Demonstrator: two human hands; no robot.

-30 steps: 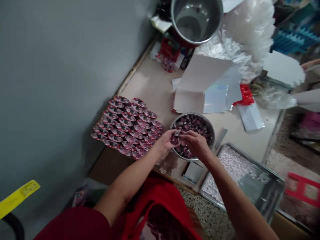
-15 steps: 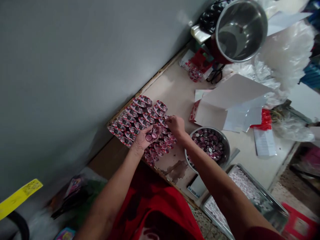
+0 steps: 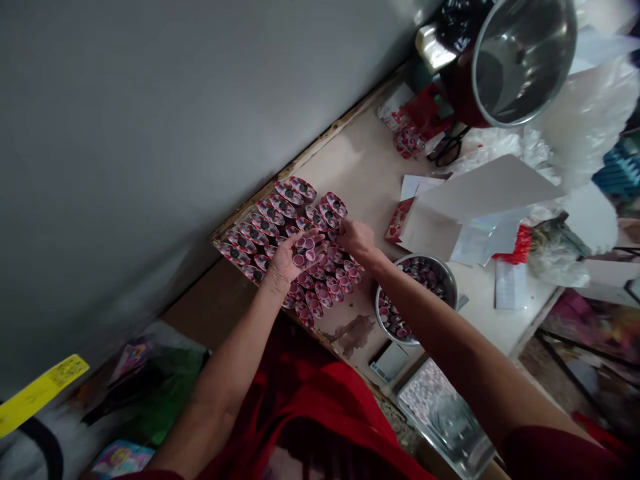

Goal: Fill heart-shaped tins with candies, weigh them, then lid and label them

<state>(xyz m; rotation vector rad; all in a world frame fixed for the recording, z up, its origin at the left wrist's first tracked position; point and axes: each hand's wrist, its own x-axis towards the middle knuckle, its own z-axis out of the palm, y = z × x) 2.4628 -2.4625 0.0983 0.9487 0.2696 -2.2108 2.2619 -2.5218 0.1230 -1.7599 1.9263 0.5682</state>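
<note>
My left hand [image 3: 290, 259] is palm up over the rows of cards, and a few small round pink-faced discs [image 3: 305, 251] lie in its cupped palm. Beneath both hands, oval red-and-white printed cards [image 3: 270, 212] are laid in rows; many carry a dark round piece in the middle, while those at the near right show pink round faces. My right hand [image 3: 357, 239] is closed in a pinch at the right edge of the rows; what its fingertips hold is hidden. Just right of it, a steel bowl [image 3: 453, 280] contains many similar discs, partly covered by my right forearm.
An open cardboard box [image 3: 433, 223] stands beyond the bowl. A large steel pot [image 3: 525, 63] lies tilted at the back, near plastic bags [image 3: 595, 120]. By the near edge are a small digital scale [image 3: 390, 362] and a metal tray [image 3: 463, 460] of small white pieces. The wall [image 3: 150, 133] borders the left.
The view has shifted slightly. My right hand has moved a little up along the right edge of the cards, still pinched. My left hand stays palm up with the discs, its fingers straighter.
</note>
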